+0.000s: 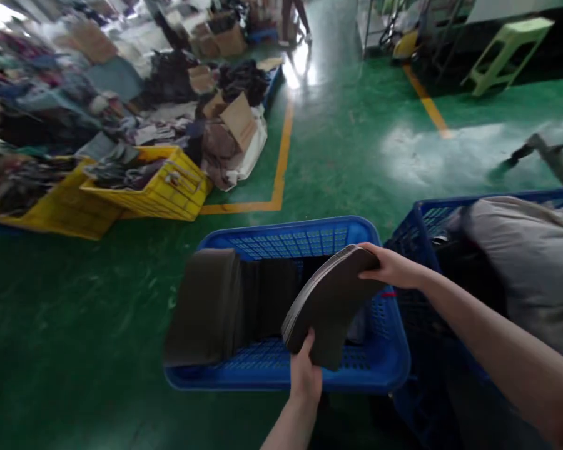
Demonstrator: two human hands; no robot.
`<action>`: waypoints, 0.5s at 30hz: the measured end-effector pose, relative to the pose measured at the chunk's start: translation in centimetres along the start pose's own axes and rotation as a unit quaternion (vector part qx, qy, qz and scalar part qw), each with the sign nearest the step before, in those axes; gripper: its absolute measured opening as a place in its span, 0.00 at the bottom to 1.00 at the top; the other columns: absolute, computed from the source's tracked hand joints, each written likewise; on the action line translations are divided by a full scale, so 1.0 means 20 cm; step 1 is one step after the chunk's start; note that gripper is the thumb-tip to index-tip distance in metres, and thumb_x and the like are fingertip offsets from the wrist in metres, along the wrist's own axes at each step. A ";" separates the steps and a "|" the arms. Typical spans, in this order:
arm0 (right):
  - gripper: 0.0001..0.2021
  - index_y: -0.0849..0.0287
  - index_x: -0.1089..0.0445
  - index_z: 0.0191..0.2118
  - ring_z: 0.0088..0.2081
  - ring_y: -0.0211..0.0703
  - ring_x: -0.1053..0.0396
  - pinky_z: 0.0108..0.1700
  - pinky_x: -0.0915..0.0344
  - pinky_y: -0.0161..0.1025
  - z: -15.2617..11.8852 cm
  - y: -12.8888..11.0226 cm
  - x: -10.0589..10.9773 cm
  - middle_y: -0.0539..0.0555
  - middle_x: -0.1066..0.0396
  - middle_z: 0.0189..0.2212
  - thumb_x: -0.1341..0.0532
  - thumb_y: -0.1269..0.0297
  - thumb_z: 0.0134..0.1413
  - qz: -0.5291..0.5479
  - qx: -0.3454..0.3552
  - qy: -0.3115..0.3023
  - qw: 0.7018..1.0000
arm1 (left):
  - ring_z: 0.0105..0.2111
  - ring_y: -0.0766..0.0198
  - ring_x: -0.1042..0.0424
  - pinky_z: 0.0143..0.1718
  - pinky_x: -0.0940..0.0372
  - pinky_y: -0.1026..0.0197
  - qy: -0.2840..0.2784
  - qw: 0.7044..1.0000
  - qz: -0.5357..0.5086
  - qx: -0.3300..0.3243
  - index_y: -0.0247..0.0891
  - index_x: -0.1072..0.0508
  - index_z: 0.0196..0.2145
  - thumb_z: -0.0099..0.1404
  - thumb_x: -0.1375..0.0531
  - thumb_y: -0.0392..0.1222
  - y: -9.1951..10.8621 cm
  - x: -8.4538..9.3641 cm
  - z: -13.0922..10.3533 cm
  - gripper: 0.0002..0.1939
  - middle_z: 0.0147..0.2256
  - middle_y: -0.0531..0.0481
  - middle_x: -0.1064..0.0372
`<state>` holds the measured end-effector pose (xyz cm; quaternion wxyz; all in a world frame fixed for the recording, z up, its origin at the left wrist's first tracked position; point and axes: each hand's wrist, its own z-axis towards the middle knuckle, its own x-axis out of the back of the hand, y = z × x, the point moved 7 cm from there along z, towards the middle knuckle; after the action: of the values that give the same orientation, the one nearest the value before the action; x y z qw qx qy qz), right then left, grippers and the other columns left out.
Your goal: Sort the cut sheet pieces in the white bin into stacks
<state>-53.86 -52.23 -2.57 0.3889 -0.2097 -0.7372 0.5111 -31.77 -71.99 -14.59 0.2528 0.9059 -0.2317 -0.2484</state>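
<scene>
A stack of dark, curved flat pieces (333, 306) is held tilted over the right part of a blue basket (281, 378). My left hand (306, 372) grips its lower left end, with the thumb on the near face. My right hand (387, 265) is closed on the upper right corner. Inside the basket, dark pieces (276, 294) stand in the middle, and a thicker dark stack (199, 306) leans over the left end. Something behind the held stack is mostly hidden.
Another blue crate (420, 231) with grey cloth (530, 262) adjoins on the right. Yellow crates (169, 187) of fabric, an open cardboard box (239, 122) and piled cloth lie back left. A green stool (511, 50) stands back right; a person's legs (293, 22) show far off.
</scene>
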 end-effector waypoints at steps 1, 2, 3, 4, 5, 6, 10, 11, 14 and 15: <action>0.28 0.60 0.36 0.51 0.44 0.50 0.32 0.50 0.37 0.44 0.25 0.01 -0.13 0.54 0.29 0.43 0.33 0.65 0.40 -0.003 -0.001 -0.037 0.999 | 0.51 0.53 0.32 0.52 0.35 0.52 0.021 0.999 -0.032 0.012 0.38 0.34 0.53 0.53 0.33 0.44 0.02 0.08 0.09 0.30 0.51 0.39 0.32; 0.27 0.62 0.35 0.49 0.43 0.48 0.32 0.50 0.38 0.43 0.47 0.03 -0.27 0.53 0.29 0.41 0.33 0.66 0.38 -0.002 -0.014 -0.077 0.997 | 0.51 0.53 0.31 0.51 0.34 0.53 0.050 0.997 -0.059 0.023 0.37 0.34 0.53 0.52 0.33 0.45 0.05 0.16 0.19 0.32 0.51 0.39 0.31; 0.25 0.65 0.34 0.48 0.41 0.46 0.32 0.49 0.38 0.42 0.68 0.05 -0.40 0.52 0.28 0.39 0.34 0.67 0.39 0.000 -0.019 -0.096 0.995 | 0.50 0.53 0.31 0.50 0.34 0.53 0.075 0.993 -0.080 0.032 0.37 0.34 0.53 0.51 0.33 0.46 0.07 0.23 0.29 0.33 0.50 0.39 0.31; 0.23 0.66 0.32 0.45 0.39 0.44 0.31 0.48 0.38 0.41 0.86 0.06 -0.54 0.51 0.27 0.36 0.34 0.67 0.39 0.003 -0.026 -0.116 0.993 | 0.50 0.52 0.31 0.49 0.33 0.54 0.096 0.991 -0.089 0.042 0.36 0.34 0.54 0.50 0.32 0.47 0.09 0.30 0.38 0.34 0.51 0.38 0.31; 0.20 0.66 0.30 0.43 0.37 0.42 0.30 0.47 0.37 0.40 1.02 0.08 -0.66 0.50 0.26 0.34 0.34 0.67 0.38 0.010 -0.041 -0.134 0.990 | 0.49 0.52 0.30 0.48 0.32 0.54 0.116 0.988 -0.094 0.049 0.36 0.35 0.54 0.50 0.32 0.47 0.10 0.37 0.47 0.35 0.51 0.37 0.32; 0.18 0.64 0.29 0.39 0.36 0.42 0.30 0.47 0.37 0.41 1.16 0.10 -0.78 0.50 0.26 0.32 0.34 0.69 0.36 0.017 -0.073 -0.144 0.987 | 0.49 0.51 0.30 0.48 0.32 0.53 0.132 0.985 -0.096 0.056 0.35 0.35 0.54 0.50 0.32 0.49 0.12 0.42 0.55 0.36 0.51 0.37 0.32; 0.12 0.60 0.27 0.29 0.37 0.47 0.29 0.45 0.36 0.42 1.54 0.23 -1.10 0.53 0.26 0.28 0.32 0.72 0.29 -0.028 -0.236 -0.132 0.962 | 0.48 0.51 0.29 0.44 0.30 0.52 0.178 0.976 -0.104 0.071 0.35 0.36 0.54 0.53 0.36 0.51 0.16 0.59 0.82 0.33 0.51 0.37 0.32; 0.13 0.59 0.26 0.28 0.38 0.48 0.29 0.45 0.37 0.41 1.60 0.26 -1.17 0.55 0.25 0.29 0.32 0.73 0.28 -0.054 -0.259 -0.143 0.954 | 0.48 0.51 0.29 0.44 0.30 0.52 0.184 0.974 -0.107 0.073 0.35 0.36 0.54 0.55 0.37 0.51 0.16 0.62 0.87 0.32 0.50 0.38 0.31; 0.15 0.58 0.26 0.31 0.42 0.48 0.30 0.47 0.38 0.41 1.72 0.36 -1.36 0.57 0.25 0.35 0.31 0.71 0.28 -0.116 -0.270 -0.181 0.939 | 0.47 0.52 0.29 0.44 0.30 0.52 0.198 0.971 -0.112 0.078 0.34 0.35 0.54 0.57 0.39 0.49 0.15 0.71 0.99 0.29 0.49 0.37 0.30; 0.16 0.58 0.26 0.32 0.44 0.48 0.30 0.48 0.39 0.41 1.75 0.39 -1.41 0.57 0.26 0.37 0.31 0.70 0.28 -0.123 -0.265 -0.179 0.939 | 0.47 0.51 0.29 0.44 0.30 0.52 0.201 0.970 -0.112 0.081 0.34 0.35 0.53 0.58 0.40 0.49 0.14 0.73 1.02 0.28 0.48 0.37 0.30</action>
<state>-64.93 -89.77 -25.98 0.2406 -0.1177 -0.9237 0.2740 -32.88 -89.16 -33.11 0.1907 0.9749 -0.0925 -0.0681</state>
